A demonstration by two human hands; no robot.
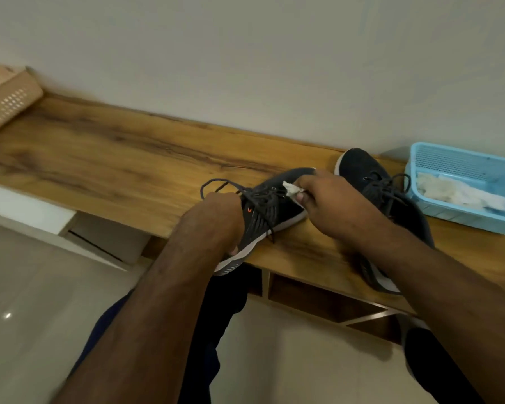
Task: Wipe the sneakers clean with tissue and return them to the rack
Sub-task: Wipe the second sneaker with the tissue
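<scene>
A dark grey sneaker (270,209) with a white sole lies on its side on the wooden rack top (123,164), heel hanging over the front edge. My left hand (219,220) grips its heel end. My right hand (322,196) pinches a crumpled white tissue (292,188) against the sneaker's upper near the toe. A second dark sneaker (370,182) stands upright just to the right, partly hidden behind my right forearm.
A light blue plastic basket (438,161) holding white tissues sits at the right end of the rack top. A beige perforated basket (9,97) stands at the far left. Open rack compartments (318,301) show below the top. The floor is pale tile.
</scene>
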